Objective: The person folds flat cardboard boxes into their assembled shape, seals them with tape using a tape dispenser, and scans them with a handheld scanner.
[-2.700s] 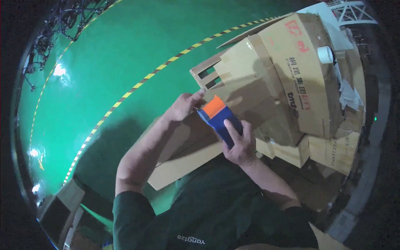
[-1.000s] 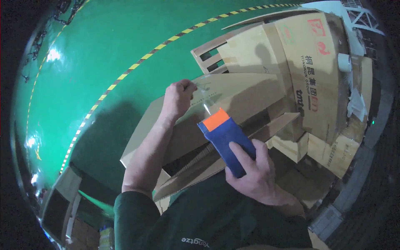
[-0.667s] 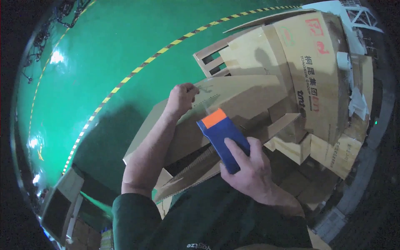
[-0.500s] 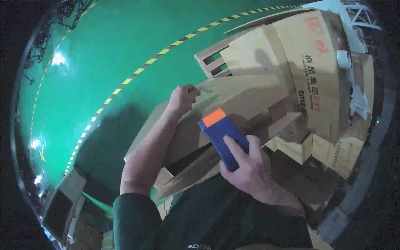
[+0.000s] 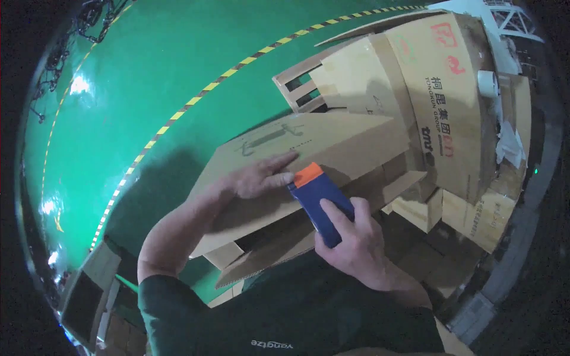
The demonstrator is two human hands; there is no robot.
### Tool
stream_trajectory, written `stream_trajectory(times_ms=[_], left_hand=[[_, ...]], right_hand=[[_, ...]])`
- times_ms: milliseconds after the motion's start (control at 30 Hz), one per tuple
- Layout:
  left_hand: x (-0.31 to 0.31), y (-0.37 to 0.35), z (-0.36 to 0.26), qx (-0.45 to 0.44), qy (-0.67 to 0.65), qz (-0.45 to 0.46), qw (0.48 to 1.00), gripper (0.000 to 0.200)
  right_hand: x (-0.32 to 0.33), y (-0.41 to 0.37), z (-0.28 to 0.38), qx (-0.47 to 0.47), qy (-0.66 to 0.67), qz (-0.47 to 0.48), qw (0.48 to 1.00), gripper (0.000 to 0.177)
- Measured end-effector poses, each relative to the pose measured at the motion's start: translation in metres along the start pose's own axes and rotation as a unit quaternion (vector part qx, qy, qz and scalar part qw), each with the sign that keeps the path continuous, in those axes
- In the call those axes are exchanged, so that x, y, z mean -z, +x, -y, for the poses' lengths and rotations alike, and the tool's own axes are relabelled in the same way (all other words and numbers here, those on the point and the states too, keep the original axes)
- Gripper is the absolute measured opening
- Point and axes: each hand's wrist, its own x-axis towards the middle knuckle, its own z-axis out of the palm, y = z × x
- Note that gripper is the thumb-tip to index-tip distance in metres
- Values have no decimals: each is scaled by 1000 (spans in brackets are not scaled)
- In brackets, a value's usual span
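My right hand (image 5: 359, 249) is wrapped around a flat blue tool with an orange end (image 5: 323, 204); its exact kind does not show. The tool points up and left over a brown cardboard carton (image 5: 350, 139). My left hand (image 5: 261, 178) lies across the carton's upper face with fingers stretched out, its thumb tip right at the orange end. A line drawing is printed on that face, just beyond my left fingers. On the side towards me, a carton flap (image 5: 279, 249) stands out, with a dark gap behind it.
A large printed carton (image 5: 439, 101) stands to the right, with a white roll (image 5: 488, 83) at its far edge. Behind is a slatted pallet (image 5: 285, 80). Yellow-black tape (image 5: 225, 74) curves over the green floor (image 5: 160, 53). More cardboard (image 5: 95, 279) is at lower left.
My left hand has come down and flattened onto the carton, its fingers uncurling, its thumb now beside the tool's orange end. The carton face has tilted, showing its printed drawing. My right hand barely moved.
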Motion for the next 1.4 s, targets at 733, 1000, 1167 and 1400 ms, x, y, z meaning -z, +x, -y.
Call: stream_trajectory(times_ms=[733,1000,1167,1400], left_hand=[[-147,-129,-55,42,471,-252,844,56],[-135,-107,-14,23,564,-318,762,42],[-126,-76,10,73,585,-431,683,44],[-185,-89,-13,128,485,-421,755,88]], right_hand=[[6,30,9,46,-70,78,993,41],[19,52,16,72,-45,105,991,43],[9,43,14,42,-27,138,989,53],[-23,-3,9,72,-22,77,994,52]])
